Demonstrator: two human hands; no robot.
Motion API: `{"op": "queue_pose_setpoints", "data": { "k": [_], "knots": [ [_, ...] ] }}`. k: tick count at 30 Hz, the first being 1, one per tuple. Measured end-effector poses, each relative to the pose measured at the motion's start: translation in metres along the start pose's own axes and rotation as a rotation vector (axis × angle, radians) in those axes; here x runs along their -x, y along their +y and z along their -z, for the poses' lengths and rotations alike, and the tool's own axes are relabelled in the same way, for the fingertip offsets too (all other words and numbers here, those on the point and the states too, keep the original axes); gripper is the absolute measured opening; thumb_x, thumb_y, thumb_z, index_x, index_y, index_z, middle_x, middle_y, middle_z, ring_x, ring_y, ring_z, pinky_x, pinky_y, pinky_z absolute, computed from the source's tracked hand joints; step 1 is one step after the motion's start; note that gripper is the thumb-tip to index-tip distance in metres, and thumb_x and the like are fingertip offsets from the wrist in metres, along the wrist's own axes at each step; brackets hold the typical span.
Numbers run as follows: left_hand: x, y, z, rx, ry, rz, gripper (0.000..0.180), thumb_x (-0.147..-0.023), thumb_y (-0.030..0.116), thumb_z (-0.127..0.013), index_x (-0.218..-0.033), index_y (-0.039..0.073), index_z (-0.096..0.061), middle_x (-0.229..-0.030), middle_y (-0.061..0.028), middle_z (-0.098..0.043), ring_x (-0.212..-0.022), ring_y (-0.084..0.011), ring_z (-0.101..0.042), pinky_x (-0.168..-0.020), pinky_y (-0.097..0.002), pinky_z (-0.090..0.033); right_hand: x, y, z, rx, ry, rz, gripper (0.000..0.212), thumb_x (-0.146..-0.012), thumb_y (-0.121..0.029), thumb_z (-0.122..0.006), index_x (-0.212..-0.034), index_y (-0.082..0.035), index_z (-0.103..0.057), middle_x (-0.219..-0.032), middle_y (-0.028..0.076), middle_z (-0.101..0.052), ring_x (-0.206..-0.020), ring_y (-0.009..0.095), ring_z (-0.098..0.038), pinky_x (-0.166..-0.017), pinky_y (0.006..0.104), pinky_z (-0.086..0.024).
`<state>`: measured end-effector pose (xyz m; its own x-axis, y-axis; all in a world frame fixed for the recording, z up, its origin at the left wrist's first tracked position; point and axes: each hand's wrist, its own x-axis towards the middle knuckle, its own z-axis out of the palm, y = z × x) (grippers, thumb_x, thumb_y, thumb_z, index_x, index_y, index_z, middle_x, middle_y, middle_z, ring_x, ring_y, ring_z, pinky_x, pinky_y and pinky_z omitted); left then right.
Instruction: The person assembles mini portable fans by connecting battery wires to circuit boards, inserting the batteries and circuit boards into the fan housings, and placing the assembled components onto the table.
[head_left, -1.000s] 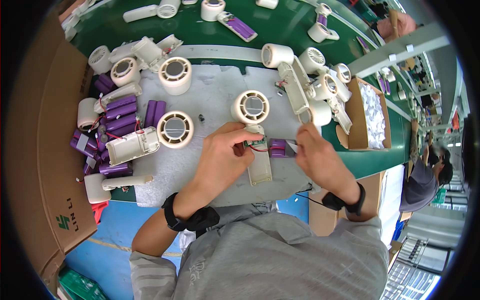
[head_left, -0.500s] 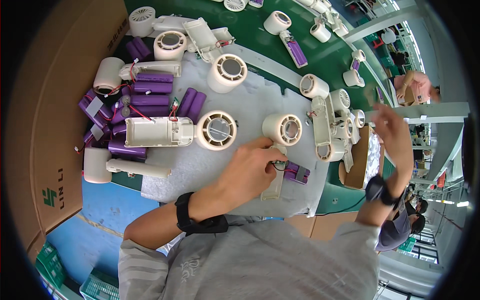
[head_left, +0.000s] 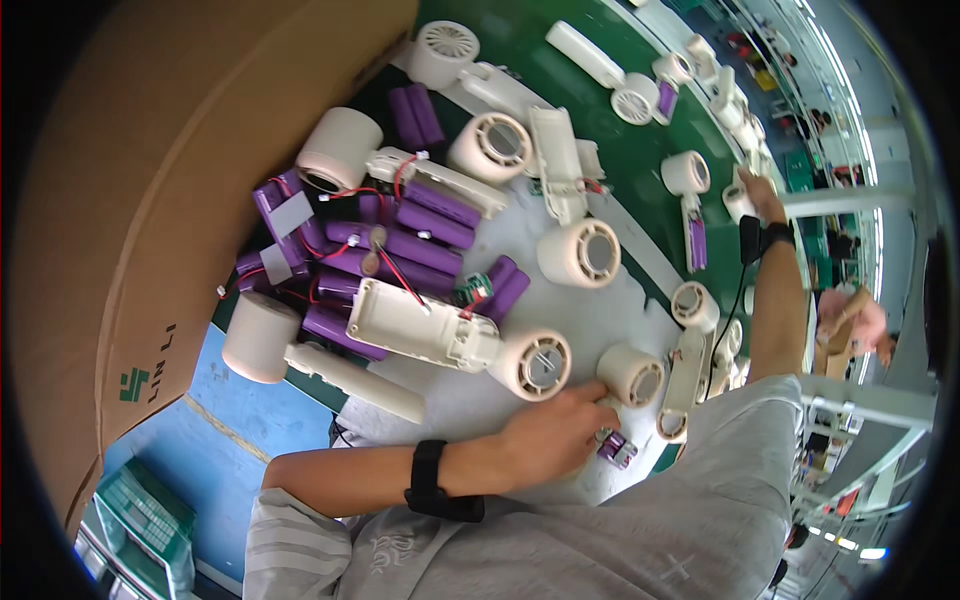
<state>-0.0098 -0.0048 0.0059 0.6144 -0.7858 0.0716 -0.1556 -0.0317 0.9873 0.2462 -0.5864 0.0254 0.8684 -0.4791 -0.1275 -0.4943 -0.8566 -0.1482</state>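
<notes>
Left grip (head_left: pixel 548 437) beside fan housing (head_left: pixel 632 375), purple batteries (head_left: pixel 400 235) beyond.

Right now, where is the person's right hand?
In the head view, the right hand reaches far right across the green bench, beside a white cylindrical fan housing.

- Left forearm: enters from the lower left, lies nearly level across the near scene, bare, with a black band at the wrist.
- Left hand (head_left: pixel 548 437): palm down, fingers curled loosely, index finger stretched right and slightly far.
- Right arm: extends far along the right side, elbow near, with a black band at the wrist.
- Right hand (head_left: pixel 757 190): reaches far right, seen small, fingers bent; grip unclear.
</notes>
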Motion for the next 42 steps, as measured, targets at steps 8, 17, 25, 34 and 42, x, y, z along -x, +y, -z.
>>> {"op": "queue_pose_setpoints", "data": {
  "k": [8, 17, 25, 34, 42],
  "knots": [
    [-0.004, 0.0, 0.0, 0.016, -0.083, 0.09, 0.029, -0.076, -0.002, -0.058, -0.101, 0.008, -0.069, -0.109, -0.0106, -0.059, -0.091, -0.0319, -0.063, -0.076, -0.0409, -0.051, -0.023, -0.057, 0.021, 0.376, 0.281, 0.232, 0.035, -0.08, -0.028, -0.067, -0.101, 0.0, -0.068, -0.09, 0.021, -0.07, -0.084, 0.033, -0.068, -0.073, 0.0412, -0.05],
    [-0.001, -0.002, -0.003, -0.013, -0.026, -0.002, 0.028, -0.077, -0.001, -0.057, -0.1, 0.009, -0.069, -0.108, -0.0112, -0.058, -0.089, -0.0322, -0.063, -0.075, -0.0414, -0.052, 0.08, -0.358, 0.007, 0.128, 0.379, 1.035, 0.038, -0.072, -0.004, -0.054, -0.109, -0.006, -0.061, -0.084, 0.016, -0.069, -0.08, 0.036, -0.066, -0.072, 0.0429, -0.052],
    [0.0, 0.0, -0.002, -0.049, -0.067, -0.013, 0.03, -0.077, -0.002, -0.056, -0.101, 0.009, -0.069, -0.107, -0.0129, -0.059, -0.089, -0.0333, -0.063, -0.076, -0.0422, -0.052, 0.054, -0.346, -0.032, -0.165, -0.184, 0.853, 0.063, -0.075, -0.024, -0.071, -0.134, -0.014, -0.049, -0.105, 0.017, -0.067, -0.1, 0.035, -0.063, -0.087, 0.041, -0.048],
    [-0.004, -0.006, -0.003, -0.035, -0.016, -0.063, 0.028, -0.078, -0.003, -0.054, -0.098, 0.006, -0.07, -0.102, -0.0135, -0.059, -0.09, -0.0341, -0.063, -0.078, -0.0428, -0.051, 0.111, -0.347, -0.027, 0.43, 0.033, 0.767, 0.069, -0.064, -0.025, -0.081, -0.124, -0.005, -0.053, -0.103, 0.017, -0.066, -0.098, 0.028, -0.063, -0.084, 0.0395, -0.049],
    [-0.007, -0.007, -0.004, -0.047, -0.024, -0.116, 0.027, -0.076, -0.005, -0.057, -0.097, 0.005, -0.07, -0.097, -0.0137, -0.061, -0.092, -0.0341, -0.062, -0.079, -0.0427, -0.05, 0.168, -0.29, 0.033, -0.412, 0.051, 0.682, 0.053, -0.069, -0.025, -0.082, -0.11, 0.0, -0.061, -0.092, 0.009, -0.068, -0.085, 0.016, -0.065, -0.078, 0.0307, -0.05]
  ]
}}
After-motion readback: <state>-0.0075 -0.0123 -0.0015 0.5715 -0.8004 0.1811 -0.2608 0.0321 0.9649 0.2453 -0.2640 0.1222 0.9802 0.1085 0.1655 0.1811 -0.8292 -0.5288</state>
